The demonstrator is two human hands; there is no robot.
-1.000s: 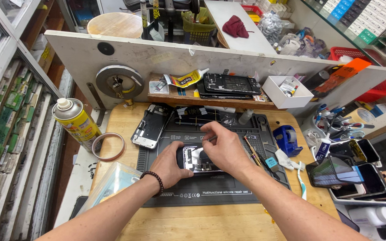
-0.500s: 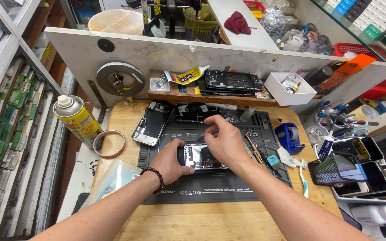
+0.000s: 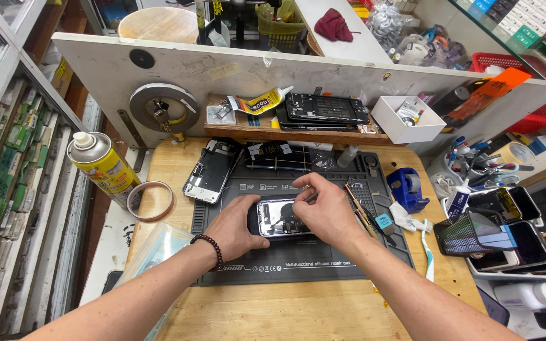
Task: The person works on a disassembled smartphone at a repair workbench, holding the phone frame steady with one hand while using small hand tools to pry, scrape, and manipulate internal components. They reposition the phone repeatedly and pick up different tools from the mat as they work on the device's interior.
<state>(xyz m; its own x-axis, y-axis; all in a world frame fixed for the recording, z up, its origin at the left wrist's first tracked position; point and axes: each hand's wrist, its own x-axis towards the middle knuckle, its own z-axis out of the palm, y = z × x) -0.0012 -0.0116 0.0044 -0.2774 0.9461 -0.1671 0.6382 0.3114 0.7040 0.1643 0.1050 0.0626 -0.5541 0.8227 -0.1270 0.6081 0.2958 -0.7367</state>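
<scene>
Opened phone flat on dark repair mat, mid table. Left hand clamped on its left end, beaded bracelet at wrist. Right hand pinched over phone's top edge, possibly on a small tool, too small to tell. Since a second ago: right hand lowered closer onto phone; phone unmoved. Spray can at far left.

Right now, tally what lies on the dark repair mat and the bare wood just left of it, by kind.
Opened phones: 2, one under both hands, one at the mat's left edge
Spray cans: 1
Tape rolls: 1
Total: 4
</scene>
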